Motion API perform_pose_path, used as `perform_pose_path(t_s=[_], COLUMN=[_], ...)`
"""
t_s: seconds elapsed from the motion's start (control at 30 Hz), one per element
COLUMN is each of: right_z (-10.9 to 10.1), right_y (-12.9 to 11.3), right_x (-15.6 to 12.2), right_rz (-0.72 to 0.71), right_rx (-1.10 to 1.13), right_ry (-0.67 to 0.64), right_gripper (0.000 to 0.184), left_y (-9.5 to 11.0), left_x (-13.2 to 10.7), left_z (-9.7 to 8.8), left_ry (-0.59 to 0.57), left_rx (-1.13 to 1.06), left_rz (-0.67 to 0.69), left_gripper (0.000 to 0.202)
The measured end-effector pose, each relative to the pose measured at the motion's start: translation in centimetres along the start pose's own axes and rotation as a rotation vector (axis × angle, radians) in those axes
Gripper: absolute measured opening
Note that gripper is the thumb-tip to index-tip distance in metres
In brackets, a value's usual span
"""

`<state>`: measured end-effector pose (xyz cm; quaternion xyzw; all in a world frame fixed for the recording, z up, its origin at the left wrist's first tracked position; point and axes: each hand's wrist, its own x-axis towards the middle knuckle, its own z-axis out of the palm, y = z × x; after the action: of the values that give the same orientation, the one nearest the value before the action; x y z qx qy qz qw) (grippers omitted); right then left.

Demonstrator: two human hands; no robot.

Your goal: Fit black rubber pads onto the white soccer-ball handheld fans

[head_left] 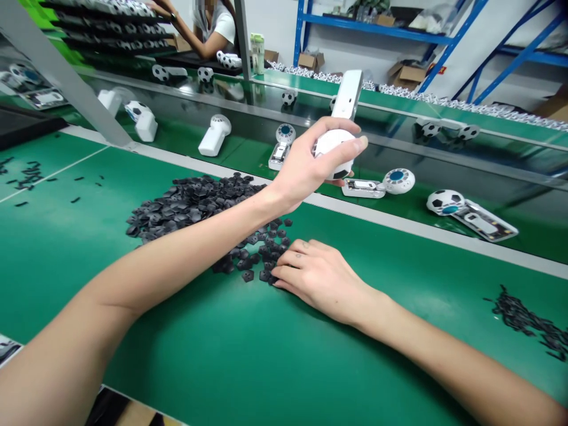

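My left hand (306,157) is raised above the far edge of the green table, closed around a white handheld device (348,97). The device has a round soccer-ball head, in my fingers, and a long white handle pointing up and away. Lower down, my right hand (322,275) rests palm down at the near right edge of a pile of black pentagon pieces (195,204). Its fingers are a little apart and bent toward the loose pieces. The fingertips touch the pile, and what lies under them is hidden.
Several similar devices, such as an open-backed one (473,216), lie on the sunken green conveyor (510,183) beyond the table edge. Thin black strips (528,322) are heaped at right, others at left. A grey post (75,77) stands at left. Another person (213,32) sits opposite beside stacked trays (110,26).
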<state>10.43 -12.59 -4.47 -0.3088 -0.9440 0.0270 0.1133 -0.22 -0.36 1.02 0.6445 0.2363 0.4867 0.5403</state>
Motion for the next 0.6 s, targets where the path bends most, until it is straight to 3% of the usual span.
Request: perform_pose_path(t_s=[0.3, 0.43, 0.53, 0.6], right_z=[0.7, -2.9, -6.2, -7.3], right_y=[-1.1, -0.5, 1.1, 2.2], right_x=[1.7, 1.2, -0.5, -1.5], right_rz=[-0.123, -0.083, 0.127, 0.269], right_rx=[-0.110, -0.112, -0.111, -0.140], right_ry=[0.032, -0.070, -0.207, -0.288], right_gripper=[0.032, 0.027, 0.024, 0.026], left_y=[0.3, 0.5, 0.4, 0.3], left_x=[-0.8, -0.8, -0.6, -0.5], left_z=[0.2, 0.0, -0.2, -0.2], left_ry=[-0.065, -0.069, -0.076, -0.071], left_rx=[-0.007, -0.016, -0.030, -0.026], left_rz=[0.040, -0.003, -0.007, -0.010], left_gripper=[0.026, 0.049, 0.062, 0.063])
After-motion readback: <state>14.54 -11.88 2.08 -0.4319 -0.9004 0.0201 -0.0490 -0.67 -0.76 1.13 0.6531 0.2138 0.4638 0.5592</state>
